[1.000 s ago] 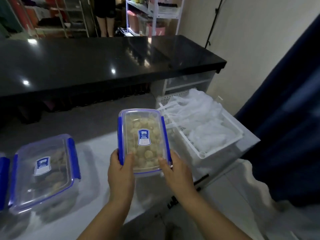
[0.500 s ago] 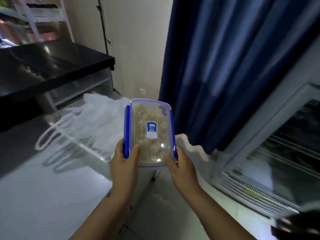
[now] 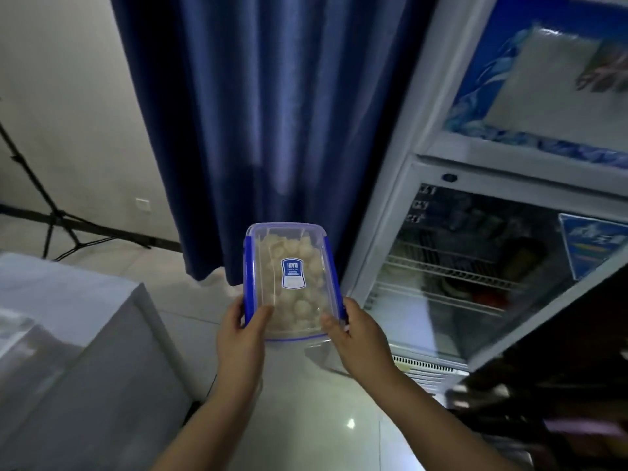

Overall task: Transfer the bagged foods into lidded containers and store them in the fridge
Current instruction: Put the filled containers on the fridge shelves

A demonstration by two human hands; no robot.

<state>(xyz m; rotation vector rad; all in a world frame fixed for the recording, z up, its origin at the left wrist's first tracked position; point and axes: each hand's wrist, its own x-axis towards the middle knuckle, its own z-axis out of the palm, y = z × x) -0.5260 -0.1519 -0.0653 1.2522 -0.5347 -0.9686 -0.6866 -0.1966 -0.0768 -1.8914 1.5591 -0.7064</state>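
Two hands carry the load here: my left hand (image 3: 243, 329) grips the near-left corner of the lidded container (image 3: 292, 282) and my right hand (image 3: 356, 329) grips the near-right corner, thumbs on top of the lid and fingers curled under the base. I hold it level and out in front of me, above the floor (image 3: 306, 419), so the pale round pieces of food (image 3: 299, 300) inside stay spread flat and the lid with its blue side clips (image 3: 249, 277) faces up. The container sits between the blue curtain (image 3: 272, 113) at the far side and the fridge (image 3: 475, 266) on the right, near the fridge but not touching it. The fridge door looks shut, its glass showing wire shelves (image 3: 448, 277) and some dim items I cannot make out. Gripping with both hands suits the carry, but I judge one of them must let go to pull that door, so the other needs a firmer hold under the base first. The white table (image 3: 74, 317) lies near left, well apart from the container. A tripod (image 3: 51, 215) stands far left against the wall.
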